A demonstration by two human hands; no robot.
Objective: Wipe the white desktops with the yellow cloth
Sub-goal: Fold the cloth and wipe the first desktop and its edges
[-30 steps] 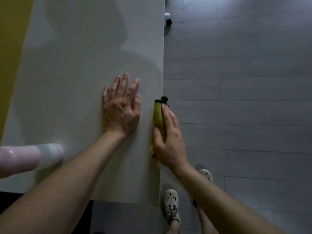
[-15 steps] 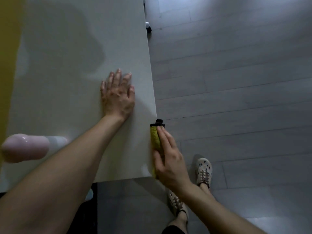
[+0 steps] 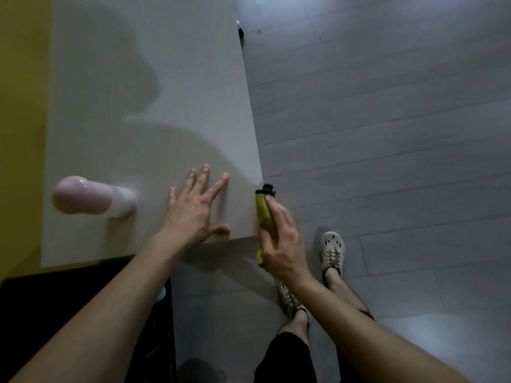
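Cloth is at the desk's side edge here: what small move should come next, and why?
Probably slide the cloth round the near corner onto the front edge. The right hand holds it against the right edge of the desk, just at that corner, while the left hand rests flat on top.

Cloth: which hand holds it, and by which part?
Right hand grips the cloth by its near half, at the desk edge; left hand rests open on the desk, empty.

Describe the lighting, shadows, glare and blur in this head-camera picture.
Head view: dim; a broad soft shadow crosses the white desktop; glare spots sit on the blurry pink container; pale light patches brighten the grey floor; the yellow cloth looks sharp.
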